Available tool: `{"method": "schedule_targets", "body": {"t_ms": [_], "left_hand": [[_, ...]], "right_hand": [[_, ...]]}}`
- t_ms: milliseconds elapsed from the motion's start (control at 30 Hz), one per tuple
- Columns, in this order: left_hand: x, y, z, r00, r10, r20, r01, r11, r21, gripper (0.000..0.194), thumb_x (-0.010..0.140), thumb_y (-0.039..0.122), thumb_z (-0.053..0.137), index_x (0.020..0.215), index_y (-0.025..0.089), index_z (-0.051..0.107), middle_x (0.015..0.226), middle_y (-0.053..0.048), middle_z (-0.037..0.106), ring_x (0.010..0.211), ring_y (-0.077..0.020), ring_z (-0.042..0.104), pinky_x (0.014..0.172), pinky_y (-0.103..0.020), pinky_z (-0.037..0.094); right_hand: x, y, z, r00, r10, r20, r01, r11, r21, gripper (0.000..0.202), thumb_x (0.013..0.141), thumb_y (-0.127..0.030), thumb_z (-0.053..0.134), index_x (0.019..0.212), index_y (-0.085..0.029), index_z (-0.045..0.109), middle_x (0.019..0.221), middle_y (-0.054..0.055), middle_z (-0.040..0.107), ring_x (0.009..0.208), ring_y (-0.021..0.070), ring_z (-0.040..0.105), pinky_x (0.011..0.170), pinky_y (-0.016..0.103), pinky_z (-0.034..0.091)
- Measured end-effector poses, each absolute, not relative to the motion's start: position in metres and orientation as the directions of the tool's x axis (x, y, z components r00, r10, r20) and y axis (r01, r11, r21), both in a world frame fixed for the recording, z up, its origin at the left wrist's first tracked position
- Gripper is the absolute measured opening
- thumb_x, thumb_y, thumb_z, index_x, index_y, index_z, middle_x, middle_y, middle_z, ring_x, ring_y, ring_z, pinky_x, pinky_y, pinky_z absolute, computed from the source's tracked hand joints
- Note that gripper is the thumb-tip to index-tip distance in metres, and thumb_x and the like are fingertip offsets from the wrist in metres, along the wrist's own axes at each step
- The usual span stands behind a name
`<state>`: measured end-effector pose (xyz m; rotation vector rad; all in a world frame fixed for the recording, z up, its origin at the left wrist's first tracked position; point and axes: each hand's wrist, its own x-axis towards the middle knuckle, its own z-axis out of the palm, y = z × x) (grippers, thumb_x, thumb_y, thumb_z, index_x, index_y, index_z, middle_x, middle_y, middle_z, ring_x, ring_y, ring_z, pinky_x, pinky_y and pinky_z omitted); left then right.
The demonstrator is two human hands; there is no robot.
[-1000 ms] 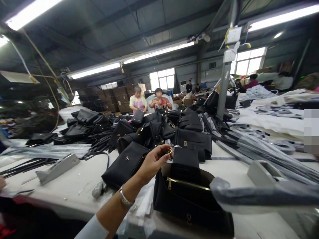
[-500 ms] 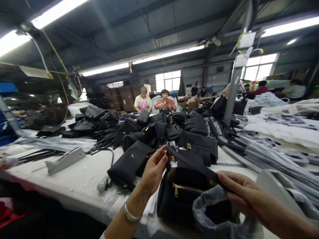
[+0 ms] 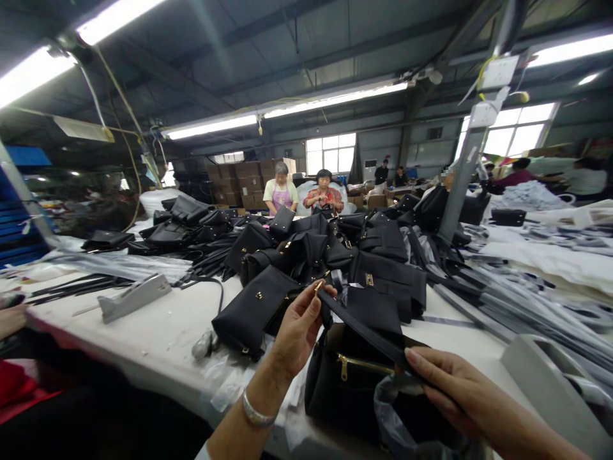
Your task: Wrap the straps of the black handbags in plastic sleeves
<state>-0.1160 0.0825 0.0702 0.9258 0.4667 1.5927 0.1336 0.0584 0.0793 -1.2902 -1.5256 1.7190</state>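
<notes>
My left hand (image 3: 302, 318) pinches the gold metal clasp (image 3: 318, 289) at one end of a black bag strap (image 3: 366, 329). Farther along, my right hand (image 3: 447, 383) grips the same strap between thumb and fingers, so it slants down to the right. Below the strap sits an open black handbag (image 3: 330, 383) at the table edge, its gold zipper (image 3: 364, 364) showing inside. A plastic-wrapped handle (image 3: 395, 409) curves up in front of the bag, close under my right hand. Whether the strap's far end joins the bag is hidden.
Many black bags (image 3: 258, 300) heap across the white table (image 3: 158, 338). Grey tape dispensers stand left (image 3: 136, 299) and right (image 3: 550, 383). Bundled straps (image 3: 522, 306) lie to the right, near a metal post (image 3: 462, 172). Two people (image 3: 280, 191) work across the table; another hand (image 3: 12, 319) shows far left.
The view has shifted slightly, so the scene sits a little farther right. My right hand has moved slightly toward my left along the strap; both hands keep their hold.
</notes>
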Motion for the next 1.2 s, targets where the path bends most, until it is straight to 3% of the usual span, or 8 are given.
{"method": "schedule_targets", "body": {"t_ms": [133, 333, 533, 700, 867, 967, 1100, 1200], "left_hand": [[-0.114, 0.083, 0.066, 0.061, 0.952, 0.299, -0.626, -0.196, 0.754, 0.040, 0.081, 0.029, 0.080, 0.119, 0.020, 0.070, 0.118, -0.007, 0.071, 0.107, -0.0179, 0.065, 0.099, -0.028, 0.047], [-0.116, 0.079, 0.071, 0.117, 0.941, 0.317, -0.540, -0.207, 0.816, 0.043, 0.076, 0.028, 0.084, 0.117, 0.021, 0.072, 0.118, -0.009, 0.072, 0.111, -0.0216, 0.065, 0.103, -0.033, 0.045], [-0.123, 0.082, 0.073, 0.033, 0.959, 0.281, -0.599, -0.206, 0.774, 0.037, 0.082, 0.030, 0.080, 0.116, 0.020, 0.071, 0.114, -0.008, 0.073, 0.110, -0.0191, 0.065, 0.097, -0.027, 0.048], [-0.125, 0.085, 0.070, -0.002, 0.952, 0.306, -0.661, -0.231, 0.714, 0.038, 0.082, 0.028, 0.079, 0.118, 0.020, 0.070, 0.115, -0.006, 0.072, 0.105, -0.0162, 0.066, 0.095, -0.025, 0.049], [-0.125, 0.084, 0.071, 0.028, 0.945, 0.325, -0.654, -0.229, 0.721, 0.037, 0.082, 0.024, 0.079, 0.117, 0.020, 0.070, 0.117, -0.006, 0.071, 0.107, -0.0161, 0.064, 0.094, -0.023, 0.048], [-0.128, 0.082, 0.073, 0.049, 0.949, 0.312, -0.643, -0.209, 0.737, 0.036, 0.079, 0.022, 0.080, 0.114, 0.022, 0.071, 0.117, -0.005, 0.070, 0.107, -0.0161, 0.064, 0.093, -0.023, 0.048], [-0.127, 0.080, 0.076, 0.146, 0.945, 0.291, -0.555, -0.165, 0.815, 0.034, 0.077, 0.025, 0.083, 0.110, 0.020, 0.073, 0.115, -0.007, 0.071, 0.104, -0.0181, 0.065, 0.090, -0.024, 0.048], [-0.117, 0.079, 0.077, 0.272, 0.924, 0.269, -0.461, -0.120, 0.879, 0.036, 0.074, 0.027, 0.085, 0.107, 0.019, 0.074, 0.105, -0.007, 0.073, 0.099, -0.0204, 0.066, 0.091, -0.029, 0.048]], "right_hand": [[0.124, 0.062, 0.080, -0.467, 0.850, -0.242, 0.155, -0.191, -0.969, 0.069, 0.061, -0.084, 0.069, 0.068, -0.018, 0.050, 0.053, -0.008, 0.036, 0.042, 0.0033, 0.022, 0.037, 0.016, 0.013], [0.116, 0.067, 0.092, -0.517, 0.834, -0.193, 0.111, -0.159, -0.981, 0.059, 0.073, -0.074, 0.068, 0.085, -0.018, 0.060, 0.057, -0.006, 0.051, 0.037, 0.0013, 0.023, 0.035, 0.015, 0.011], [0.129, 0.070, 0.071, -0.524, 0.821, -0.228, 0.183, -0.153, -0.971, 0.057, 0.081, -0.074, 0.060, 0.075, -0.017, 0.057, 0.049, -0.007, 0.043, 0.034, 0.0023, 0.023, 0.035, 0.017, 0.011], [0.142, 0.074, 0.049, -0.498, 0.834, -0.238, 0.194, -0.160, -0.968, 0.059, 0.079, -0.075, 0.061, 0.068, -0.018, 0.056, 0.046, -0.007, 0.041, 0.032, 0.0036, 0.025, 0.034, 0.018, 0.013], [0.141, 0.070, 0.061, -0.465, 0.849, -0.251, 0.181, -0.187, -0.966, 0.058, 0.075, -0.075, 0.065, 0.070, -0.017, 0.057, 0.044, -0.007, 0.040, 0.032, 0.0024, 0.023, 0.034, 0.018, 0.010], [0.141, 0.068, 0.071, -0.500, 0.836, -0.226, 0.141, -0.178, -0.974, 0.055, 0.084, -0.068, 0.063, 0.067, -0.016, 0.056, 0.049, -0.006, 0.044, 0.033, 0.0008, 0.020, 0.035, 0.017, 0.009], [0.139, 0.068, 0.081, -0.524, 0.836, -0.159, 0.126, -0.109, -0.986, 0.045, 0.089, -0.060, 0.063, 0.087, -0.016, 0.065, 0.070, 0.000, 0.061, 0.039, 0.0007, 0.027, 0.038, 0.017, 0.014], [0.128, 0.072, 0.090, -0.527, 0.842, -0.118, 0.141, -0.051, -0.989, 0.049, 0.086, -0.063, 0.064, 0.101, -0.017, 0.065, 0.077, 0.002, 0.064, 0.041, 0.0026, 0.030, 0.040, 0.018, 0.017]]}}
